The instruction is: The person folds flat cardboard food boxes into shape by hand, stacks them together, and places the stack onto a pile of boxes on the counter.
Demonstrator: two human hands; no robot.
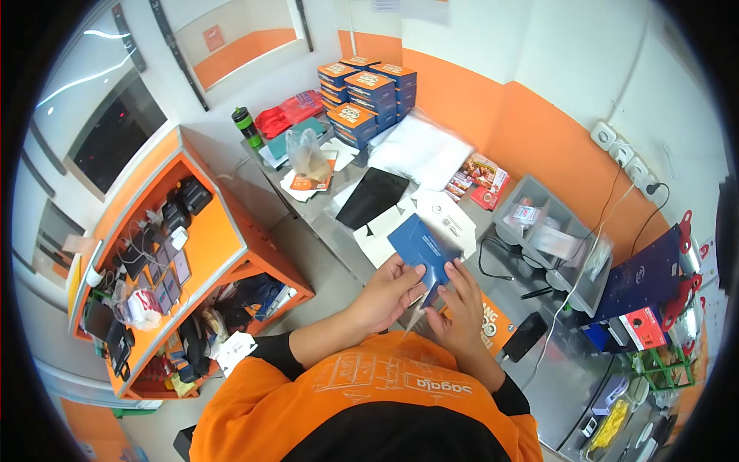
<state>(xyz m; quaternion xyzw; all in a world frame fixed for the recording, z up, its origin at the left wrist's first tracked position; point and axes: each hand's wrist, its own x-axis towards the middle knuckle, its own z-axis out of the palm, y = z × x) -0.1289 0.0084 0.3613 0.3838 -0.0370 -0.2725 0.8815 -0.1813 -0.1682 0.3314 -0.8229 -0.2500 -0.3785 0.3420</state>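
A dark blue flat carton piece [419, 245] is held between both hands in front of the orange shirt. My left hand [390, 291] has its thumb on the lower left part of the carton, fingers curled beneath. On the right side, my right hand [462, 299] pinches the carton's lower right edge. White unfolded card pieces [446, 218] lie behind it on the metal table, beside a black pouch [372, 198]. An orange printed box [493, 323] is partly hidden by my right hand, with a black phone-like object [526, 336] next to it.
Stacked blue and orange boxes [373, 92] stand at the back near white plastic bags [419, 150]. A grey bin [554, 246] with packets is at the right, with cables nearby. An orange shelf [208, 246] stands at the left; a green bottle [246, 127] is at the table's far corner.
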